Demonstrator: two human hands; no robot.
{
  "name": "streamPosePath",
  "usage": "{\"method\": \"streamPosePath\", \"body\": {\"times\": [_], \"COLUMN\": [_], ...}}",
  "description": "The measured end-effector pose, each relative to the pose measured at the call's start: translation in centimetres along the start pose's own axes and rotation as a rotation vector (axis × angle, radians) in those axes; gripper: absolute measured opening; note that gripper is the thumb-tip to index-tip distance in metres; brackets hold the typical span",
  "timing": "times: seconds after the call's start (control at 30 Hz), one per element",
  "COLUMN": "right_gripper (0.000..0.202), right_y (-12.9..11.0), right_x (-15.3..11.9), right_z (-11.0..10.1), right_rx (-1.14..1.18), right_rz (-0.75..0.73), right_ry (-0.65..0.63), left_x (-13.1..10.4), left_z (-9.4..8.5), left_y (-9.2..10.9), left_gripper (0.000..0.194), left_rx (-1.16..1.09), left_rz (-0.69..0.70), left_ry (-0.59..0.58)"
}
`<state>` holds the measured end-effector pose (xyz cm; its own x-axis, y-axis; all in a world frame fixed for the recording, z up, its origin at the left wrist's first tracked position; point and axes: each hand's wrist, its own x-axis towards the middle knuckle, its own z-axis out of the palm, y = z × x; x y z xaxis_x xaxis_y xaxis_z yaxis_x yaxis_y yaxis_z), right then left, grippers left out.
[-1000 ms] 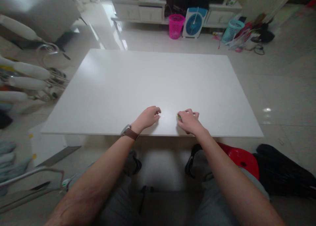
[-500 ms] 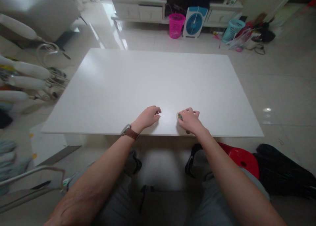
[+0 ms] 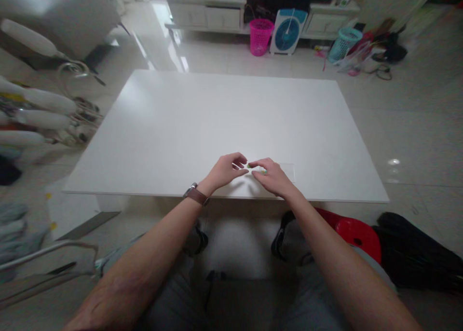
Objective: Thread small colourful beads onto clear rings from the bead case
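My two hands meet over the front middle of the white table (image 3: 202, 118). A small green object (image 3: 249, 166) shows between their fingertips; it is too small and blurred to identify. My right hand (image 3: 272, 177) pinches it with thumb and forefinger. The thumb and curled fingers of my left hand (image 3: 224, 171) close on its other side. A brown-strapped watch (image 3: 195, 194) sits on my left wrist. A faint clear rectangular piece (image 3: 288, 172) lies flat on the table just right of my right hand.
A red stool (image 3: 356, 234) and a black bag (image 3: 415, 256) sit on the floor at my right. White cylinders and cables (image 3: 47, 114) lie left of the table. A pink basket (image 3: 261, 35), a fan (image 3: 287, 32) and a teal basket (image 3: 343, 42) stand beyond it.
My right hand has moved left off the clear piece, carrying the green object. My left hand has shifted right to meet it, fingers closing on the object.
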<state>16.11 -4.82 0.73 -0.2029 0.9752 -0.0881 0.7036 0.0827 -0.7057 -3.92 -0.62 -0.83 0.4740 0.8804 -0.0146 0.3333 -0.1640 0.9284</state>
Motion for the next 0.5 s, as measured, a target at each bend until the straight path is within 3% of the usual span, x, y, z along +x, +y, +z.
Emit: {"method": "streamPosePath", "body": {"times": [0.23, 0.5], "right_gripper": [0.032, 0.027], "right_y": [0.2, 0.3], "right_x": [0.0, -0.1], "right_z": [0.7, 0.5], "right_rx": [0.11, -0.059], "right_rz": [-0.049, 0.017], "right_ry": [0.0, 0.08], "left_x": [0.1, 0.5], "left_z": [0.2, -2.7], "left_y": [0.2, -2.2], "left_gripper": [0.009, 0.016], "left_rx": [0.038, 0.404], "left_rz": [0.025, -0.123], "left_ry": [0.076, 0.125]}}
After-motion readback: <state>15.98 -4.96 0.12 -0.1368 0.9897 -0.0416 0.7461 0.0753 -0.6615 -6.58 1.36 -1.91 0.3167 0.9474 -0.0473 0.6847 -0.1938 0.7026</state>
